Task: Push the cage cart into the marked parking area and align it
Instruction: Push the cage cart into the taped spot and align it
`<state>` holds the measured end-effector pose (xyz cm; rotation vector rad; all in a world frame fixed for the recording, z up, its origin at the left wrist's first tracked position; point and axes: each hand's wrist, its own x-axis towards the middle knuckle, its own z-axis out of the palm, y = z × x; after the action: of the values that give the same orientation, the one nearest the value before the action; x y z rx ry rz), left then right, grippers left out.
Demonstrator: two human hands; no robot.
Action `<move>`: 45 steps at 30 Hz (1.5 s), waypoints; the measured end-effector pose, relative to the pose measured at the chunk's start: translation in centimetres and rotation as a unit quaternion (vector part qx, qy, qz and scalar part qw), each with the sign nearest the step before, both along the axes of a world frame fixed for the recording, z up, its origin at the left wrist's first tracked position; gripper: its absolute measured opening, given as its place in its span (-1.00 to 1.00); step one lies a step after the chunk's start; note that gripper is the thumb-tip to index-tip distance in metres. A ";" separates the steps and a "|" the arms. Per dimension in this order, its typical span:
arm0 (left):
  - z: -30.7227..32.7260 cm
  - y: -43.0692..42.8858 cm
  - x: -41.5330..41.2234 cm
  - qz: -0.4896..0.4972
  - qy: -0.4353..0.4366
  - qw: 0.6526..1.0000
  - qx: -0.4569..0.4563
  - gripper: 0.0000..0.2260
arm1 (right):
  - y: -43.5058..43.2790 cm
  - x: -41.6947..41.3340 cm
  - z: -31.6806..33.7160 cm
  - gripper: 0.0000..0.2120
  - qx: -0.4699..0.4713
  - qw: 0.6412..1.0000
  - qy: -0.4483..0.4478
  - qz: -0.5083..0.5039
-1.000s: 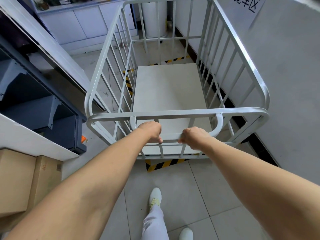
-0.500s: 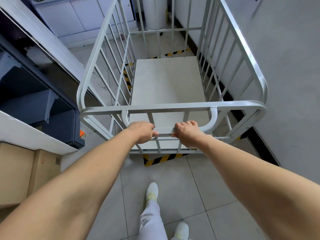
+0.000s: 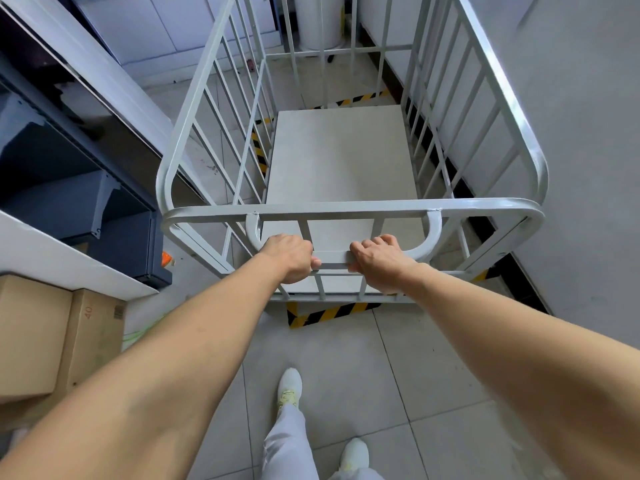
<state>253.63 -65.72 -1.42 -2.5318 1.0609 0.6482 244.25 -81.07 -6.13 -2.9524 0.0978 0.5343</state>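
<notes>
Cage cart (image 3: 346,161): white, barred, nothing on its deck. Your left hand (image 3: 290,258) and right hand (image 3: 381,263) both grip its handle (image 3: 334,258); yellow-black floor tape (image 3: 329,313) beneath.

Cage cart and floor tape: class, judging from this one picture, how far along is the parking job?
Done: the white metal cage cart stands mostly inside the yellow-and-black striped floor tape, close beside the grey wall. In hand: the left hand and right hand grip its curved handle bar. Left: its near end overlaps the near tape, so final squaring seems to remain.
</notes>
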 end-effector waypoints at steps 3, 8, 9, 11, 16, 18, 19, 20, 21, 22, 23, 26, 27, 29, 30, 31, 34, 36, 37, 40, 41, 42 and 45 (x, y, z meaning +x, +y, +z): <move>-0.2 -1.6 -0.1 -0.004 -0.004 1.000 -0.012 -0.59 | -1.6 0.2 0.3 -0.80 -0.010 1.000 0.006 -0.009; -0.5 -5.3 -0.3 -0.014 -0.009 1.000 -0.027 -0.59 | -5.0 0.1 0.7 -0.78 -0.026 0.999 0.009 -0.045; -0.5 -5.8 -0.4 -0.016 -0.009 1.000 -0.025 -0.59 | -5.5 0.0 0.8 -0.77 -0.026 0.998 0.012 -0.049; -0.6 -6.9 -0.7 -0.023 -0.008 0.999 -0.025 -0.59 | -6.5 -0.4 1.0 -0.78 -0.022 0.998 0.014 -0.054; -0.7 -8.6 -0.6 -0.016 0.004 1.000 -0.026 -0.59 | -8.1 -0.5 1.3 -0.78 -0.024 0.998 0.019 -0.048; -0.6 -8.9 -0.6 -0.005 0.012 0.999 -0.029 -0.58 | -8.2 -0.5 1.4 -0.79 -0.032 0.997 0.015 -0.062; -0.5 -9.0 -0.6 0.000 0.021 0.999 -0.032 -0.56 | -8.2 -0.6 1.4 -0.78 -0.033 0.997 0.013 -0.072; -0.4 -8.9 -0.4 0.008 0.035 0.999 -0.034 -0.54 | -8.1 -0.6 1.3 -0.78 -0.030 0.996 0.010 -0.082; -0.4 -8.6 -0.1 0.017 0.053 0.998 -0.036 -0.52 | -8.0 -0.7 1.2 -0.77 -0.025 0.996 0.004 -0.089; -0.5 -8.2 0.4 0.027 0.071 0.996 -0.038 -0.50 | -7.9 -0.7 1.0 -0.77 -0.017 0.995 -0.003 -0.095; -0.6 -7.6 0.9 0.034 0.084 0.995 -0.039 -0.48 | -7.9 -0.9 0.9 -0.76 -0.009 0.995 -0.010 -0.101; -0.9 -5.8 2.0 0.037 0.082 0.996 -0.022 -0.43 | -8.1 -1.3 0.8 -0.68 0.000 0.993 -0.020 -0.115; -1.1 -5.5 2.0 0.023 0.072 0.997 -0.018 -0.44 | -8.2 -1.5 0.8 -0.64 -0.005 0.993 -0.018 -0.120; -1.4 -5.6 2.0 -0.017 0.041 0.999 -0.013 -0.50 | -8.4 -1.5 0.7 -0.59 -0.013 0.992 -0.018 -0.123; -1.4 -5.9 1.9 -0.035 0.028 0.999 -0.012 -0.52 | -8.6 -1.5 0.6 -0.59 -0.013 0.992 -0.019 -0.123; -1.4 -6.2 1.8 -0.046 0.016 0.999 -0.009 -0.52 | -8.8 -1.5 0.4 -0.61 -0.010 0.992 -0.023 -0.122; -1.2 -6.8 1.4 -0.069 -0.006 0.998 0.009 -0.55 | -9.3 -1.5 0.1 -0.67 -0.008 0.993 -0.036 -0.113; -1.0 -7.3 1.1 -0.079 -0.020 0.997 0.015 -0.56 | -9.9 -1.7 -0.1 -0.74 -0.002 0.993 -0.039 -0.109; -0.9 -7.6 1.0 -0.078 -0.023 0.997 0.014 -0.58 | -10.2 -1.8 -0.2 -0.77 0.002 0.994 -0.036 -0.107; -1.1 -8.9 0.1 -0.068 -0.026 0.997 0.011 -0.60 | -11.8 -2.3 -0.4 -0.82 0.010 0.994 -0.036 -0.102; -1.1 -9.6 -0.2 -0.065 -0.027 0.997 0.009 -0.60 | -12.6 -2.5 -0.4 -0.81 0.007 0.995 -0.034 -0.098; -1.1 -10.2 -0.6 -0.062 -0.027 0.998 0.006 -0.59 | -13.3 -2.8 -0.3 -0.81 0.003 0.995 -0.030 -0.096; -1.1 -12.3 -1.7 -0.050 -0.022 0.999 -0.002 -0.59 | -15.8 -3.4 -0.3 -0.77 -0.005 0.996 -0.017 -0.087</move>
<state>251.93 -78.02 -2.51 -2.4659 1.1649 0.5613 240.83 -96.82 -6.46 -2.9243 0.3505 0.4592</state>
